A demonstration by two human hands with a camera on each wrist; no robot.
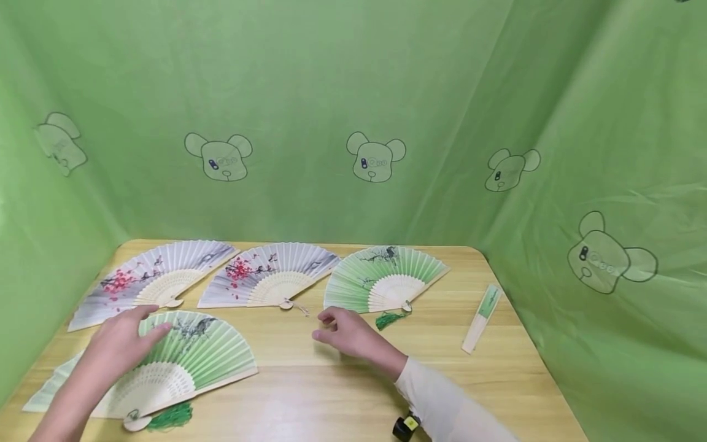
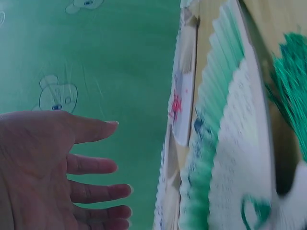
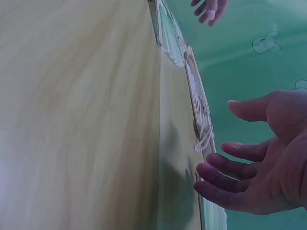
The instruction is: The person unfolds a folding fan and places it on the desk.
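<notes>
Above the front-left green folding fan [image 1: 221, 350] hovers my left hand [image 1: 124, 341]. Its fingers are apart and hold nothing, as the left wrist view also shows. The fan lies spread, its green tassel [image 1: 171, 415] beside the pivot. My right hand [image 1: 348, 331] is over the middle of the table, fingers loosely bent and nothing in them. Just behind it lies another spread green fan [image 1: 397, 276] with a green tassel [image 1: 389, 320]. Two spread grey fans with red blossoms, a left one [image 1: 166, 270] and a middle one [image 1: 276, 270], fill the rest of the back row.
A folded green fan [image 1: 482, 319] lies on the right side of the wooden table [image 1: 309, 393]. Green cloth [image 1: 353, 73] printed with bear heads surrounds the table on the back and sides. A small black-and-yellow object [image 1: 406, 426] shows by the right sleeve.
</notes>
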